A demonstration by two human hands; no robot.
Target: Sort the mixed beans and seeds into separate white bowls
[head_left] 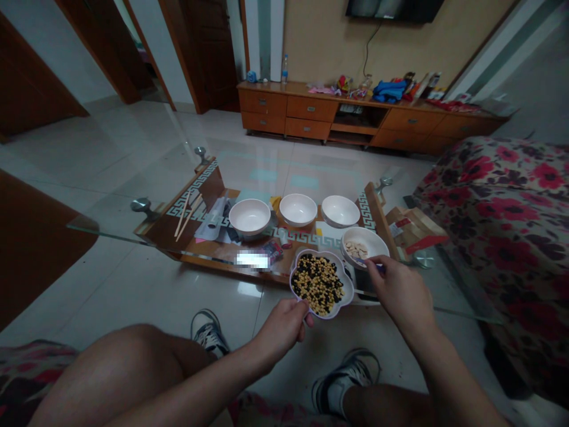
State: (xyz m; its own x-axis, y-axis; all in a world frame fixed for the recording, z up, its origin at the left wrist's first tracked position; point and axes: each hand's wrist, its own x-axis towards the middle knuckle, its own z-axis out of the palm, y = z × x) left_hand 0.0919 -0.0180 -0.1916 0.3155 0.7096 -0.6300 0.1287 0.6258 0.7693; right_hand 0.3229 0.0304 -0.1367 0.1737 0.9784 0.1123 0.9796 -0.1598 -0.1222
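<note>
My left hand [282, 329] grips the edge of a lilac flower-shaped dish [351, 290] heaped with mixed black and yellow beans [317, 283]. My right hand [398, 290] holds a thin purple-handled utensil [368, 264], whose far end reaches a white bowl [376, 239] of pale seeds [356, 250]. Whether that end touches the seeds is hidden. Behind them stand several empty white bowls, among them the bowl [340, 209] nearest the seeds.
The glass table [111, 230] also bears wooden chopsticks [184, 216], papers and a cardboard box [415, 228]. A red floral sofa [493, 201] lies to the right. My knees and shoes are below, with a wooden cabinet [306, 112] far ahead.
</note>
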